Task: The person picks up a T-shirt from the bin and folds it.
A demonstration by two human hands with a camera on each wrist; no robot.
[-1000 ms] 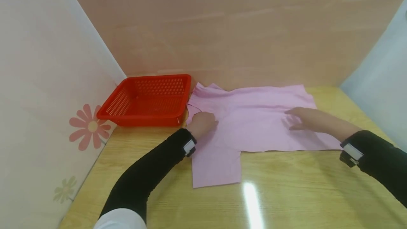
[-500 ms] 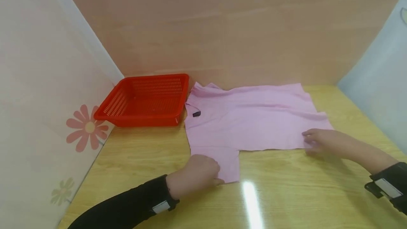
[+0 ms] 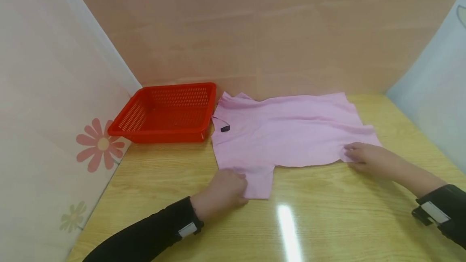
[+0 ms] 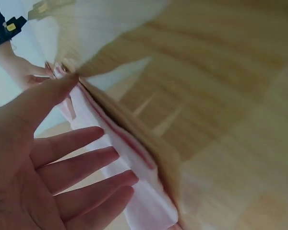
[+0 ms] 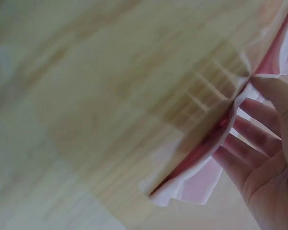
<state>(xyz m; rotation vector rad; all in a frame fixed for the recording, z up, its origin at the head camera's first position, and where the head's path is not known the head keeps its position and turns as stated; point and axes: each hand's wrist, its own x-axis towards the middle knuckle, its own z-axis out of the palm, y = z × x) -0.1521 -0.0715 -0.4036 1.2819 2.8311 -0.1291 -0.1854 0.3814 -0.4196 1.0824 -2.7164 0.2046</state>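
A pink T-shirt (image 3: 291,132) lies flat on the wooden table, its neck toward the left and its hem toward the right. A small dark label (image 3: 225,128) shows at the neck. My left hand (image 3: 223,191) holds the edge of the near sleeve (image 3: 260,183); in the left wrist view its thumb meets the cloth edge while the other fingers spread over the fabric. At the near hem corner, my right hand (image 3: 376,163) pinches the shirt. In the right wrist view the cloth edge, slightly raised, runs between thumb and fingers.
A red perforated plastic basket (image 3: 167,132) stands at the back left, close beside the shirt's neck. A tan backdrop (image 3: 255,31) rises behind the table (image 3: 327,213). White panels flank both sides, the left one with flower prints (image 3: 103,144).
Both hands came from the shirt's middle toward its near edge, the left to the sleeve and the right to the hem corner. The sleeve end and near edge have now shifted slightly away.
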